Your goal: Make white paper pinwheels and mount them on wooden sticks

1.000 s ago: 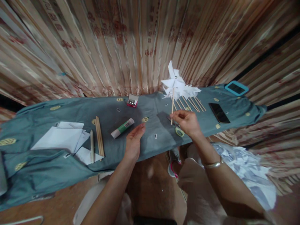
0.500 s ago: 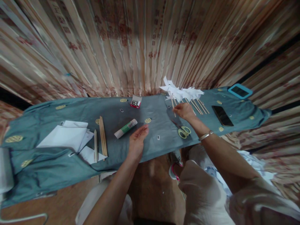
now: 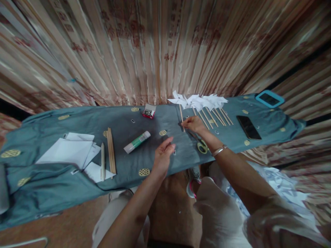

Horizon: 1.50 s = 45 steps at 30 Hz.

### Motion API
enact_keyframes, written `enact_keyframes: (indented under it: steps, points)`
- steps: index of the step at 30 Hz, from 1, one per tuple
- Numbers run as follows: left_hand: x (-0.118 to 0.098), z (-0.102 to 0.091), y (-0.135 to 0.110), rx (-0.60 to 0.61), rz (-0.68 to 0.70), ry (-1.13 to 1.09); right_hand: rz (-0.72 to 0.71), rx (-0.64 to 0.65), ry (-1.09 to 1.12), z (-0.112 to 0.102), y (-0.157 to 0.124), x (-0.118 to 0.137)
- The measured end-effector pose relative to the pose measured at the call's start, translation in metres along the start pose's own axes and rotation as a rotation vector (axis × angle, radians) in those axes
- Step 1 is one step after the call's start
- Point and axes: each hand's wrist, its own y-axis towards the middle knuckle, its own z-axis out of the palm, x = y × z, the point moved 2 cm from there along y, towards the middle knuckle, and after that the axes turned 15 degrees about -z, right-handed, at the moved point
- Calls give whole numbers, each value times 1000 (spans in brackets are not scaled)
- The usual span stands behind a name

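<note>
My right hand (image 3: 192, 124) pinches the lower part of a wooden stick that carries a white paper pinwheel (image 3: 178, 100). This pinwheel is the leftmost of a row of several white paper pinwheels (image 3: 207, 102) along the table's back edge, their sticks pointing toward me. Just below my right hand lie scissors (image 3: 202, 147), partly covered by my hand and wrist. My left hand (image 3: 163, 155) hovers over the cloth near the front edge, fingers apart and nothing in them. A green and white glue stick (image 3: 137, 142) lies to its left.
On the left of the cloth-covered table (image 3: 85, 119) are white paper sheets (image 3: 66, 151), a pale pen-like stick (image 3: 102, 162) and several wooden sticks (image 3: 111, 150). A small red box of pins (image 3: 149, 112) stands behind. Rightward lie a black phone (image 3: 248, 127) and a blue-framed device (image 3: 269, 99).
My right hand has moved left and lowered the pinwheel onto the cloth at the row's left end. My left hand has shifted right and slightly nearer to me.
</note>
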Motion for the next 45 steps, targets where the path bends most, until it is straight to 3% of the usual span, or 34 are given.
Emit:
enact_keyframes:
  steps: [5,11,15,20,23,24,25,27,32,36,42,45]
  points:
    - [5,10,5,-4,-40,-46,-29,16,269,8,-16,17]
    - [4,13,13,103,-92,-13,-60,88,564,26,-45,44]
    - [2,11,19,94,-95,35,-63,94,631,29,-53,49]
    - [-2,9,21,84,-92,52,-176,99,387,10,-43,36]
    - [-4,8,20,81,-86,61,-112,-93,-200,-22,-25,13]
    - [-5,8,20,81,-84,65,-55,-103,-411,-31,-19,4]
    - [-5,7,19,81,-82,68,-17,-108,-477,-37,-13,-5]
    - [-6,6,19,75,-79,74,33,-90,-532,-43,-3,-21]
    - [-7,4,17,52,-66,77,113,-26,-672,-33,4,-44]
    - [-7,3,16,47,-66,85,93,-41,-668,-37,5,-42]
    - [-8,3,16,49,-61,79,61,-121,-696,-62,6,-29]
    - [-8,3,16,54,-60,75,82,-95,-721,-62,4,-31]
